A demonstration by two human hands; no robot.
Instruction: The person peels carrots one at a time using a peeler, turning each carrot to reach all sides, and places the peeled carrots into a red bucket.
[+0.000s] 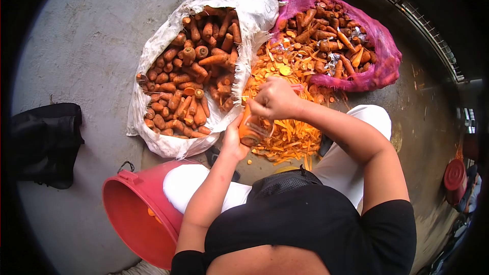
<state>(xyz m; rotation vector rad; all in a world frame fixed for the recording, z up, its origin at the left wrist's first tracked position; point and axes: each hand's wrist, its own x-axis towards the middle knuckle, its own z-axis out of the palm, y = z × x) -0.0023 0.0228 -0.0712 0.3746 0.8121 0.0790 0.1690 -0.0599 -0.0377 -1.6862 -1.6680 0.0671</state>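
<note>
My left hand (234,141) is wrapped round a large carrot (249,135), held tilted above a heap of orange peelings (288,140). Just over the carrot, my right hand (276,99) is closed on a peeler (297,87). Its pinkish handle end sticks out behind the fist, while the part near the carrot is smeared by motion. To the left of my hands stands an open white sack (147,61) full of unpeeled carrots (186,79).
A pink mesh sack (387,66) with carrots and scraps lies at the upper right. Beside my left leg, a red bucket (135,214) leans with some orange pieces inside. Black cloth (46,142) lies far left. Another red container (455,174) stands far right near a person.
</note>
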